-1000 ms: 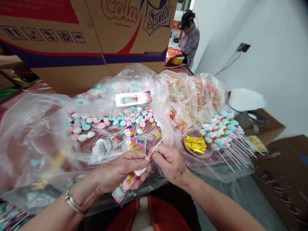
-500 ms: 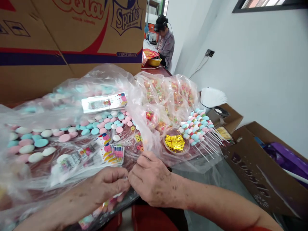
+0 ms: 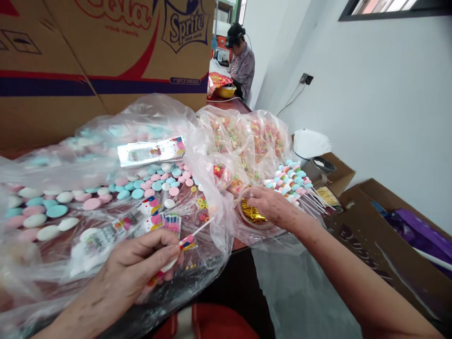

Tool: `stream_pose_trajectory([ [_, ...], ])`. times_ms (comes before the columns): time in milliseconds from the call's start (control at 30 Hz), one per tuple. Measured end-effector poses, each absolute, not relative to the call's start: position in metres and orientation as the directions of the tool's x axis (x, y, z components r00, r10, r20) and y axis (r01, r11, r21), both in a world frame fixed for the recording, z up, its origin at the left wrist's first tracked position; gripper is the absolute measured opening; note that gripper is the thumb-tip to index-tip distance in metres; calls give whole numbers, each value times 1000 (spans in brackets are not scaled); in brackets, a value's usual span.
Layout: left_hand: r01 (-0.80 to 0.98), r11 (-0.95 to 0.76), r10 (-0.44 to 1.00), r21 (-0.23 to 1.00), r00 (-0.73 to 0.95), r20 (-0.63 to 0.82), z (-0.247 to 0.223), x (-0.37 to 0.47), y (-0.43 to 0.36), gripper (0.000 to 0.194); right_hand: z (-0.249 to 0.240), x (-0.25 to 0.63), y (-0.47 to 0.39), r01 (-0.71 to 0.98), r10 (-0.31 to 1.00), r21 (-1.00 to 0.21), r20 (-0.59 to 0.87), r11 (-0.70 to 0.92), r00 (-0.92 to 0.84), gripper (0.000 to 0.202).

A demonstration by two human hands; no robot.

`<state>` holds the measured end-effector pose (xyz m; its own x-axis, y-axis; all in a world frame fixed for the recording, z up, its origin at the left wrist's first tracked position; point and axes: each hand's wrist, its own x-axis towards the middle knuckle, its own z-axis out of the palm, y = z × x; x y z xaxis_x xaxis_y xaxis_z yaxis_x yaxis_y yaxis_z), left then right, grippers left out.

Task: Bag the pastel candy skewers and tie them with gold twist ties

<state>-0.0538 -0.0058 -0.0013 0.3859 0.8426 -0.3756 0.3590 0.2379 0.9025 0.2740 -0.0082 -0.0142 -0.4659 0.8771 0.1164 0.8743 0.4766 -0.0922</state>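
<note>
The left hand [image 3: 150, 263] pinches a printed wrapper [image 3: 188, 242] between thumb and fingers at the near left, with a white stick [image 3: 204, 227] poking out of its end toward the far right; pale candy shows within the wrapper below the fingers. The right hand [image 3: 271, 205] reaches into a round clear tub [image 3: 240, 217] on the right of the desk [image 3: 240, 245], its fingers bunched narrowly at the gold ties [image 3: 253, 213] inside; whether it grips one I cannot tell. Left of the tub, at the far side, a big clear bag [image 3: 148, 106] holds pink, white and blue candies, with more loose candies [image 3: 137, 193] spread in front and a banded stack of printed sleeves [image 3: 151, 150] lying on top. Beside it on the right, another clear bag [image 3: 226, 134] is full of red, orange and green pieces. Skewered candies [image 3: 287, 176] lie just right of the tub. Behind the bags stands a large carton [image 3: 123, 61], its contents hidden. Farther off, a yellow bowl [image 3: 227, 92] sits before a co-worker [image 3: 243, 66]. At the far right, an open cardboard box [image 3: 367, 254] contains something purple [image 3: 422, 226].
</note>
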Motion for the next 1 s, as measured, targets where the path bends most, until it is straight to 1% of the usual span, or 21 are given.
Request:
stream_pose_trajectory([
  [67, 331, 329, 781, 884, 430, -452, -8, -52, -6, 39, -26, 279, -5, 875, 877, -71, 89, 478, -472, 15],
  [133, 297, 369, 748, 881, 468, -471, -15, -50, -6, 40, -34, 277, -3, 881, 882, -67, 83, 469, -463, 14],
  [233, 223, 416, 745, 882, 473, -471, -20, -49, -7, 36, -35, 276, -2, 903, 906, -95, 107, 420, -410, 18],
  [333, 119, 450, 773, 885, 445, -452, -19, -48, -7, 31, -27, 279, -3, 934, 939, -151, 171, 323, -298, 24],
  [467, -34, 459, 818, 888, 407, -407, -14, -39, -10, 26, -16, 261, -11, 940, 951, -281, 289, 192, -108, 26],
  [500, -70, 456, 827, 887, 401, -394, -13, -34, -11, 25, -14, 250, -14, 924, 949, -339, 306, 179, -72, 27],
  [567, -124, 457, 827, 881, 424, -369, -10, -25, -13, 24, -12, 220, -22, 846, 953, -499, 300, 186, -33, 27],
  [600, -147, 458, 823, 877, 442, -357, -9, -20, -13, 25, -12, 204, -26, 711, 967, -680, 254, 177, 3, 23],
  [633, -168, 461, 820, 871, 456, -345, -9, -16, -13, 25, -12, 188, -30, 568, 980, -807, 199, 161, 5, 20],
  [667, -192, 464, 820, 865, 462, -338, -8, -12, -13, 26, -12, 174, -33, 454, 988, -880, 156, 141, -4, 18],
  [700, -220, 466, 826, 857, 455, -333, -9, -10, -12, 26, -12, 163, -36, 361, 993, -926, 115, 113, -16, 18],
  [767, -270, 465, 847, 843, 413, -335, -10, -9, -11, 25, -13, 149, -38, 277, 996, -957, 71, 81, -45, 19],
  [833, -292, 462, 860, 837, 379, -342, -11, -11, -11, 27, -14, 144, -36, 255, 997, -965, 53, 67, -64, 20],
  [933, -288, 439, 879, 851, 333, -341, -15, -15, -14, 26, -16, 142, -33, 273, 995, -960, 40, 63, -87, 20],
  [1000, -272, 425, 890, 863, 303, -342, -18, -16, -15, 24, -18, 140, -32, 343, 994, -935, 56, 87, -97, 19],
])
